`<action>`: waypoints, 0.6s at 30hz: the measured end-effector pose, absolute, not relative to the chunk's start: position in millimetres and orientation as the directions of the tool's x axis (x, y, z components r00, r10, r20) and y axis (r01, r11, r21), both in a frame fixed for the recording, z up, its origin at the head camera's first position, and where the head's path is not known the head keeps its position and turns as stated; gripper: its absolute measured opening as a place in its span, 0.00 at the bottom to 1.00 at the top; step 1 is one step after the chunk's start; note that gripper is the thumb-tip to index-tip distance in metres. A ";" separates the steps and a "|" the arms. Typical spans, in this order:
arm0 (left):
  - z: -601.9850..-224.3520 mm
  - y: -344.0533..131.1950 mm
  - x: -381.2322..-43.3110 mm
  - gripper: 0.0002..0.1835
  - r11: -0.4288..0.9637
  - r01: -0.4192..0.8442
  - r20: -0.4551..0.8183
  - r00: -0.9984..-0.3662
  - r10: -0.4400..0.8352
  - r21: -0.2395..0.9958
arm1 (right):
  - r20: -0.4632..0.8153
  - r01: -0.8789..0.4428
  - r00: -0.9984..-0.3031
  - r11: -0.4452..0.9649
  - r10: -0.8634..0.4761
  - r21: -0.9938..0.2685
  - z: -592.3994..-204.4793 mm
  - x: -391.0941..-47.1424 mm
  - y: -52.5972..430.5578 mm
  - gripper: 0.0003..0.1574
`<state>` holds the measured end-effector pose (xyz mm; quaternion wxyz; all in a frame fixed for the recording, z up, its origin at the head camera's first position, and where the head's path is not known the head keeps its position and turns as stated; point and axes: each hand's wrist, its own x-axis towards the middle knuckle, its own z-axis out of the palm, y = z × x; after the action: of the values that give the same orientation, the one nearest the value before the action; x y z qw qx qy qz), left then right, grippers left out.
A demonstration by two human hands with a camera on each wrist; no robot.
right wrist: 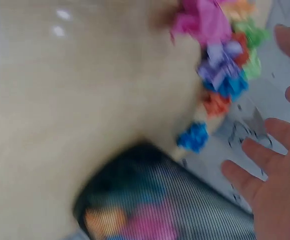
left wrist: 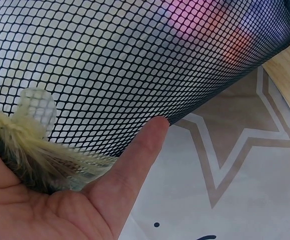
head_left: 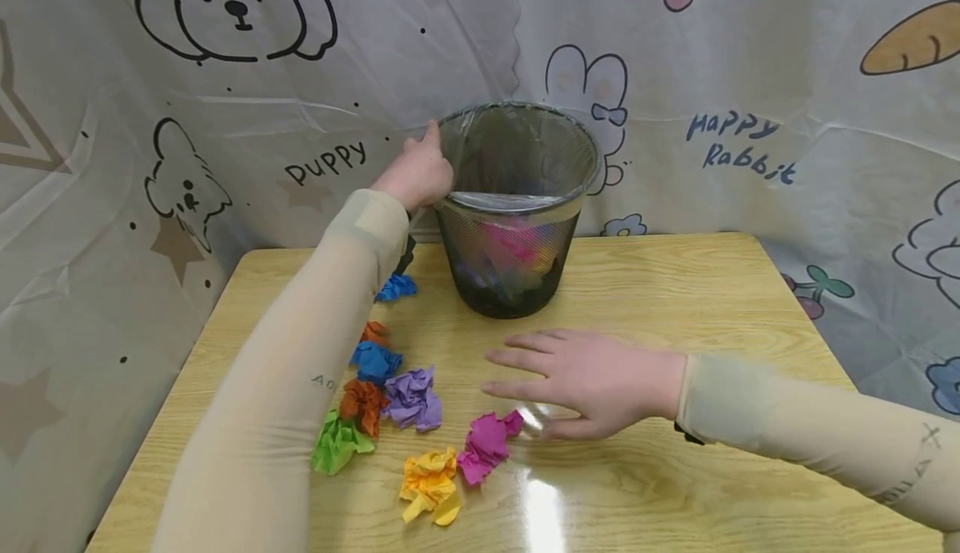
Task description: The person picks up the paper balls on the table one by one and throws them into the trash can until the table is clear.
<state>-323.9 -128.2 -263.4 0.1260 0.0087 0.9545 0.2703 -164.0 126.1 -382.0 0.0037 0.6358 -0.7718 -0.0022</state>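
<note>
A black mesh wastebasket (head_left: 510, 261) with a clear plastic liner (head_left: 502, 200) stands at the back of the wooden table. My left hand (head_left: 416, 171) grips the left side of its rim; in the left wrist view one finger (left wrist: 140, 155) lies along the outside of the mesh, while the other fingertips are mostly hidden. Crumpled paper in pink and other colours shows through the mesh. Fingers spread, my right hand (head_left: 600, 382) hovers over the table, holding nothing. Nearest to it lies a magenta paper ball (head_left: 487, 446), beside a yellow one (head_left: 431, 486).
Left of centre lie more crumpled papers: purple (head_left: 414, 399), green (head_left: 339, 443), orange (head_left: 363, 405) and blue (head_left: 377, 362). My left forearm partly covers this group. Another blue ball (head_left: 396, 287) sits farther back. A printed curtain (head_left: 465, 27) hangs behind the table.
</note>
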 end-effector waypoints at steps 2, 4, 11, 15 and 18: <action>-263.5 -128.7 -323.9 0.42 0.853 -0.048 -0.232 -0.969 0.086 0.520 | -0.026 -0.984 -0.176 0.177 -0.984 -0.022 -395.7 -160.5 120.5 0.48; -263.6 -129.0 -323.5 0.42 0.853 -0.043 -0.226 -0.970 0.090 0.521 | -0.046 -0.986 -0.161 0.163 -0.986 -0.041 -406.9 -157.1 114.5 0.48; -265.5 -129.4 -324.6 0.42 0.857 -0.042 -0.221 -0.972 0.084 0.513 | -0.024 -0.995 -0.087 0.088 -0.996 -0.049 -429.8 -151.8 97.9 0.39; -265.4 -129.4 -324.4 0.42 0.860 -0.034 -0.215 -0.973 0.088 0.509 | -0.011 -0.997 -0.061 0.061 -0.998 -0.045 -437.4 -150.5 89.1 0.32; -264.7 -128.9 -324.3 0.42 0.861 -0.032 -0.216 -0.972 0.091 0.508 | -0.032 -0.998 -0.053 0.054 -0.998 -0.034 -441.8 -149.8 83.9 0.29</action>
<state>-324.3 -128.9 -264.7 0.1167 0.0152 0.9575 0.2632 -149.8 83.9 -441.8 -0.0231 0.6878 -0.7256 0.0014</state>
